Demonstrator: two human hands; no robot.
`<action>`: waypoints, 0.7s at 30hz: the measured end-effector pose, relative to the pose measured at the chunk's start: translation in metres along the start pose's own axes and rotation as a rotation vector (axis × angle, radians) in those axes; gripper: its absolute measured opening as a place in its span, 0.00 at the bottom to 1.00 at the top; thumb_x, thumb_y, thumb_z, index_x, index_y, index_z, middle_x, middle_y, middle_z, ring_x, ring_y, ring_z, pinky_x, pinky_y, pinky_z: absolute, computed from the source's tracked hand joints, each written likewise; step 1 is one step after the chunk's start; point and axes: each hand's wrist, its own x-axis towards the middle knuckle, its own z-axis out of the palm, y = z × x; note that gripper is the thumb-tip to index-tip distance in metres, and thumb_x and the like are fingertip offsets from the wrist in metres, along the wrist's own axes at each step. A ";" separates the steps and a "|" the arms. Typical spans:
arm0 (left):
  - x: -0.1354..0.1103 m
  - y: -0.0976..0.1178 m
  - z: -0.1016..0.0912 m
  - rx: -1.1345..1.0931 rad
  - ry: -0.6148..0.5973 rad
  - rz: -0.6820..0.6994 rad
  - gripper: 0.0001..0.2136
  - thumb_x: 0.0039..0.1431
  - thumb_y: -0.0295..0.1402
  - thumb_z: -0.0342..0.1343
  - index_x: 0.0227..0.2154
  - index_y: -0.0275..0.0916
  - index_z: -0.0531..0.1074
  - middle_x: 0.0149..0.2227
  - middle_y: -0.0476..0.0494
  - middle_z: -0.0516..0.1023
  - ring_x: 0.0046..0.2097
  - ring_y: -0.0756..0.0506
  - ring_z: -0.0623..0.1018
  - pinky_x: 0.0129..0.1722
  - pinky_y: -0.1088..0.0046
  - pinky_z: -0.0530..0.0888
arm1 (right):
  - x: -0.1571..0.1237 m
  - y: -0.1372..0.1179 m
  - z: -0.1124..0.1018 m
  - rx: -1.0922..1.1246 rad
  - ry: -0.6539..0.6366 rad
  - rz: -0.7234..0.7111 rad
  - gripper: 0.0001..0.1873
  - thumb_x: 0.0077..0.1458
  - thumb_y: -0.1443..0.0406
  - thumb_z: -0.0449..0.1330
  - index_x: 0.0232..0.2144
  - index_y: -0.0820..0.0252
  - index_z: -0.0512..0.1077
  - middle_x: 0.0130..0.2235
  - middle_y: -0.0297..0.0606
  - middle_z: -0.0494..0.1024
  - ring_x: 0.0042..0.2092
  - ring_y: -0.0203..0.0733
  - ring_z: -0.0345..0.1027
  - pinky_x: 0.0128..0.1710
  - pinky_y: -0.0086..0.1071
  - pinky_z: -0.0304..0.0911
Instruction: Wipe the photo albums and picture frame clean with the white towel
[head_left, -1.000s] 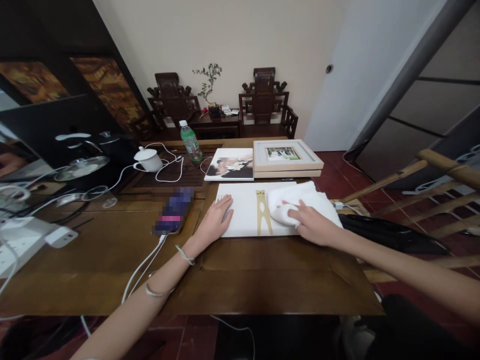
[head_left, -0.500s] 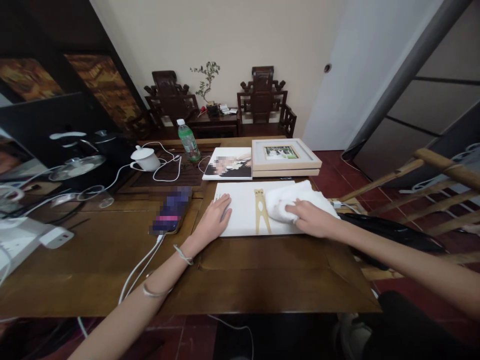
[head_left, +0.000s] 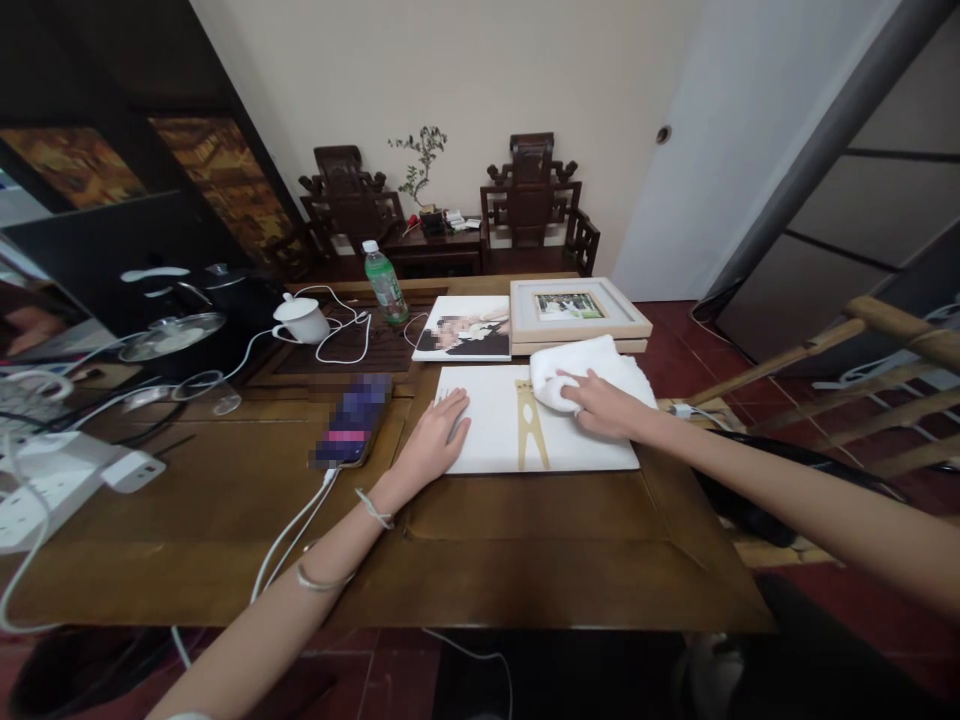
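Note:
A flat white board (head_left: 487,440) with a gold figure near its middle lies on the brown wooden table (head_left: 525,560). My left hand (head_left: 441,432) rests on the board's left edge, fingers stretched out and holding nothing. On the right side, my right hand (head_left: 604,403) grips a bunched white cloth (head_left: 577,358) and presses it on the board's upper right part. The cloth covers that corner and a bit of the gold figure's top. The fingers are partly sunk in its folds.
Behind the board lie a photo panel (head_left: 465,328) and stacked picture frames (head_left: 630,318). A green-labelled bottle (head_left: 386,285), a white lidded cup (head_left: 301,320), a charging phone (head_left: 352,420), cables and a power strip (head_left: 52,490) stand left. A wooden chair (head_left: 900,335) is right.
My right hand has moved the white cloth away from me, towards the board's far edge, baring its near right corner. My left hand stays on the left edge. The view has shifted slightly.

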 end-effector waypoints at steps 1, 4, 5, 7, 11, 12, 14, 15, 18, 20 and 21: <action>0.000 0.000 0.000 0.001 0.004 0.001 0.18 0.64 0.32 0.44 0.54 0.34 0.66 0.60 0.31 0.67 0.63 0.38 0.64 0.60 0.48 0.61 | -0.008 -0.006 0.002 0.016 -0.008 0.000 0.20 0.42 0.77 0.48 0.39 0.63 0.68 0.60 0.55 0.63 0.64 0.56 0.48 0.58 0.57 0.48; 0.000 -0.001 0.001 0.006 0.008 0.004 0.18 0.64 0.32 0.44 0.54 0.34 0.66 0.60 0.32 0.66 0.63 0.38 0.64 0.60 0.49 0.61 | -0.039 -0.029 0.006 0.049 -0.021 -0.014 0.21 0.39 0.78 0.49 0.37 0.64 0.69 0.63 0.56 0.59 0.66 0.56 0.42 0.60 0.62 0.42; 0.000 -0.001 0.001 0.008 0.006 0.005 0.18 0.64 0.32 0.44 0.54 0.34 0.66 0.60 0.32 0.66 0.63 0.37 0.64 0.60 0.49 0.61 | -0.050 -0.039 0.007 0.062 -0.024 -0.022 0.21 0.39 0.78 0.49 0.36 0.64 0.70 0.63 0.55 0.59 0.66 0.57 0.41 0.61 0.62 0.41; 0.000 -0.001 0.001 0.011 0.000 0.005 0.18 0.64 0.31 0.44 0.54 0.33 0.66 0.60 0.31 0.66 0.63 0.37 0.63 0.60 0.48 0.61 | -0.071 -0.057 0.008 0.100 -0.037 -0.037 0.21 0.37 0.79 0.49 0.36 0.63 0.70 0.63 0.53 0.59 0.67 0.56 0.39 0.61 0.63 0.38; 0.000 0.001 0.001 0.013 -0.005 -0.003 0.18 0.64 0.31 0.44 0.54 0.33 0.66 0.60 0.31 0.66 0.63 0.37 0.63 0.61 0.49 0.60 | -0.095 -0.081 0.000 0.173 -0.112 -0.044 0.22 0.36 0.79 0.49 0.36 0.61 0.70 0.64 0.49 0.59 0.67 0.54 0.39 0.62 0.62 0.38; 0.000 0.001 0.001 0.017 -0.007 -0.005 0.18 0.64 0.31 0.44 0.54 0.33 0.66 0.60 0.31 0.66 0.63 0.37 0.63 0.61 0.49 0.60 | -0.097 -0.082 -0.003 0.187 -0.126 -0.043 0.22 0.36 0.79 0.49 0.36 0.61 0.70 0.63 0.49 0.59 0.67 0.54 0.39 0.62 0.61 0.39; 0.001 0.002 0.000 0.024 -0.010 -0.007 0.18 0.64 0.31 0.44 0.54 0.31 0.66 0.60 0.30 0.66 0.63 0.37 0.63 0.61 0.50 0.60 | -0.094 -0.078 -0.007 0.205 -0.129 -0.038 0.22 0.37 0.79 0.49 0.36 0.61 0.70 0.62 0.50 0.61 0.67 0.52 0.42 0.62 0.59 0.41; 0.001 0.002 0.000 0.025 -0.011 -0.007 0.18 0.64 0.31 0.44 0.54 0.31 0.66 0.60 0.30 0.66 0.63 0.37 0.63 0.61 0.50 0.60 | -0.090 -0.073 -0.007 0.206 -0.120 -0.033 0.21 0.38 0.79 0.49 0.36 0.60 0.69 0.61 0.51 0.62 0.66 0.51 0.43 0.63 0.58 0.42; 0.001 0.003 0.000 0.024 -0.009 -0.008 0.18 0.64 0.31 0.43 0.54 0.31 0.66 0.60 0.30 0.66 0.63 0.37 0.63 0.61 0.49 0.60 | -0.068 -0.056 -0.006 0.183 -0.084 -0.014 0.20 0.41 0.78 0.48 0.37 0.60 0.68 0.59 0.53 0.66 0.66 0.51 0.45 0.62 0.56 0.44; 0.001 0.003 0.000 0.021 -0.008 -0.009 0.18 0.64 0.31 0.43 0.54 0.32 0.66 0.60 0.30 0.66 0.63 0.37 0.63 0.61 0.49 0.60 | -0.046 -0.047 -0.004 0.161 -0.050 0.012 0.19 0.42 0.78 0.47 0.37 0.61 0.67 0.56 0.53 0.68 0.64 0.53 0.50 0.60 0.57 0.46; 0.001 0.002 0.000 0.018 -0.007 -0.010 0.18 0.64 0.31 0.44 0.54 0.32 0.66 0.60 0.30 0.66 0.63 0.37 0.63 0.61 0.49 0.60 | -0.033 -0.043 -0.004 0.153 -0.028 0.039 0.18 0.43 0.77 0.47 0.36 0.61 0.66 0.54 0.53 0.70 0.62 0.54 0.54 0.59 0.57 0.48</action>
